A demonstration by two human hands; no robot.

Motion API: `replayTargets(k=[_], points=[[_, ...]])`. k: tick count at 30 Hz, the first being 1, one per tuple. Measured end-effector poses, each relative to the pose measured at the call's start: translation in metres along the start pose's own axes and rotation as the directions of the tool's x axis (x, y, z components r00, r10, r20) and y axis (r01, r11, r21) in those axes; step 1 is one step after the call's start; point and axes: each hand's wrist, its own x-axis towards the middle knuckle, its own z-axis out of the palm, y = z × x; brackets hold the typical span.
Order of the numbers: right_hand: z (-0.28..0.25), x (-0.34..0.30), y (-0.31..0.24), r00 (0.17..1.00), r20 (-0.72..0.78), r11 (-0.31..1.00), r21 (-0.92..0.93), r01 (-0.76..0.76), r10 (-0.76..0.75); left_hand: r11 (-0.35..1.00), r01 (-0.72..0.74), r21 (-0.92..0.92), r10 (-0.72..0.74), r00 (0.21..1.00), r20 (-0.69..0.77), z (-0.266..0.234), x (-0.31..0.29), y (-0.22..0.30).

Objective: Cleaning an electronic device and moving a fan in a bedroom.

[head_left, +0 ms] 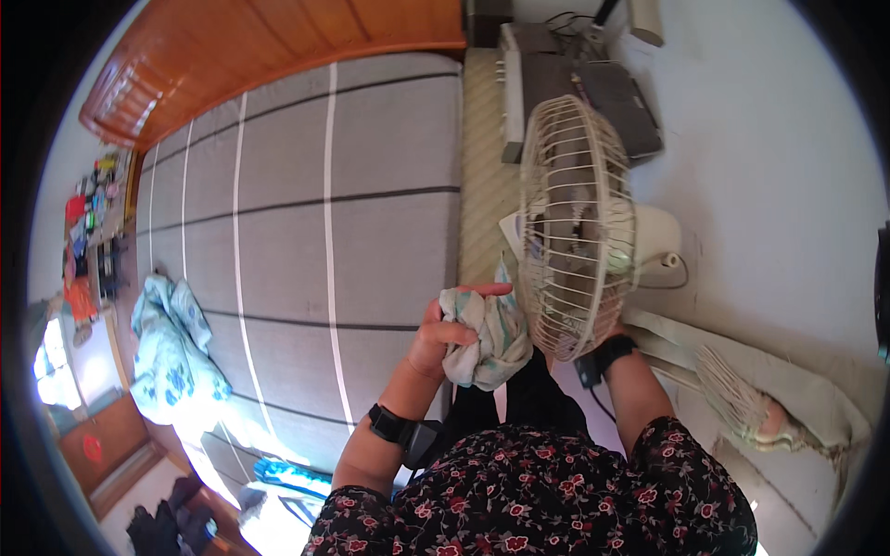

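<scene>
A bunched white cloth [489, 341] with pale blue-green marks is gripped in my left hand [440, 335]. Its index finger stretches along the top of the cloth, and the thumb presses on its side. Just right of the cloth is a cream electric fan [579, 232], its round wire guard seen nearly edge-on. The pale motor housing [656, 236] sits on the guard's right side. My right hand [607, 322] is at the lower right of the guard, partly behind the wires. Its fingers are mostly hidden, so their grip on the fan cannot be made out.
On the left lies a grey striped bed [389, 241] with a wooden headboard [278, 37] and a blue floral fabric [176, 352]. Dark boxes [621, 107] and cables stand beyond the fan. At the right, a stringy mop head [742, 398] lies by the white wall [779, 185].
</scene>
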Motion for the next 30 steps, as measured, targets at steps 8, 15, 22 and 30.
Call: replayTargets(k=[8,15,22,30], points=[[-0.017,0.029,-0.028,0.994,0.063,0.985,-0.154,-0.073,0.084,0.955,-0.094,-0.279,-0.015,0.931,-0.365,-0.096,-0.02,-0.063],[-0.039,0.014,-0.026,0.99,0.078,0.98,-0.174,-0.1,0.115,0.969,-0.175,-0.175,0.061,0.854,-0.517,-0.134,-0.024,-0.076],[-0.082,-0.011,-0.045,0.993,0.039,0.978,-0.182,-0.098,0.107,0.947,-0.246,-0.206,0.102,0.84,-0.534,-0.143,-0.039,-0.088],[-0.117,-0.04,-0.106,1.0,-0.011,0.991,-0.129,-0.019,0.017,0.876,-0.352,-0.329,0.183,0.875,-0.449,-0.139,-0.019,-0.08]])
